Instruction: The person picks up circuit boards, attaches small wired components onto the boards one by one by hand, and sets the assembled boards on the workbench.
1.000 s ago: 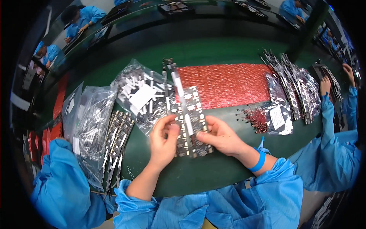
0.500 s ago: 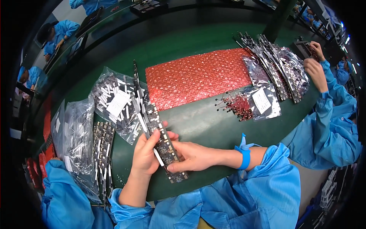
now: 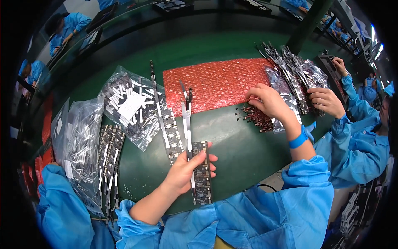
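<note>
My left hand grips a dark circuit board panel by its left edge, thumb on top. White and black flat flex strips stick up from that panel, away from me. Just beyond this hand a second board panel lies on the table with a long strip along its left side. My right hand, a blue band at its wrist, hovers by a pile of small black round parts with red wires. Its fingers are bent, with the thumb apart from them, and nothing shows between them.
Red bubble wrap lies across the middle of the green table. Bagged strips, a clear plastic bag and stacked boards are at left. More boards lie at right, beside a co-worker's hand.
My right hand has let go of the panel and moved right to the red-wired parts. A board panel now lies on the table, while my left hand holds another nearer me.
</note>
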### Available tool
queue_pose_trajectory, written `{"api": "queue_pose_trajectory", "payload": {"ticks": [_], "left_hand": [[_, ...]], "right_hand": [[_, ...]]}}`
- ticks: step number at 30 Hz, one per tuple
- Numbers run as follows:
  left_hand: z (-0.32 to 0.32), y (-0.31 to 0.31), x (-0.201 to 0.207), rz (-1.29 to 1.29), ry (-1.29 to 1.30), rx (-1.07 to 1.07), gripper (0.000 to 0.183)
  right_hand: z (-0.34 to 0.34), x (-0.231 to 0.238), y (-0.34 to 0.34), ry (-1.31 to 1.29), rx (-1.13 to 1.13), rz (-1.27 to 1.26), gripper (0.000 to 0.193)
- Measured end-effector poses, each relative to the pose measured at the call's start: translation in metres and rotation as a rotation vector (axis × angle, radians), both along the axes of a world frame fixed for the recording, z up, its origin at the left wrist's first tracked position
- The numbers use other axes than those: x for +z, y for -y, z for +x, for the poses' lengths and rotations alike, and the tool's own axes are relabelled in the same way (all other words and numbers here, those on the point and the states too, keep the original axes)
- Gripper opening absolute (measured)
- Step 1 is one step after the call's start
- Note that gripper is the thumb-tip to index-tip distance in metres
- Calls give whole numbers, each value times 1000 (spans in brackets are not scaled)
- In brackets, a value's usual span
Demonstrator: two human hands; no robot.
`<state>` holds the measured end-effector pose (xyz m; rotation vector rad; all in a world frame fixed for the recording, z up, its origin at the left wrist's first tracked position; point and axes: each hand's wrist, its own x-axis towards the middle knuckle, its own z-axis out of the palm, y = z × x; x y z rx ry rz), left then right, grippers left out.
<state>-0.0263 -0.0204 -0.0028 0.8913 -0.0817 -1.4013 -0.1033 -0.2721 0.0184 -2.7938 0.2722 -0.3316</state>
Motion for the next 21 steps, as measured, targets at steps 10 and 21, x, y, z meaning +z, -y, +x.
{"api": "queue_pose_trajectory", "payload": {"ticks": [10,21], "left_hand": [[9,-3,-2,-128,27,-26,33],[11,-4,6,-204,75,234,27]], "right_hand": [[23,3,11,-227,188,-199,11],[29,11,-108,183,249,1491,44]]}}
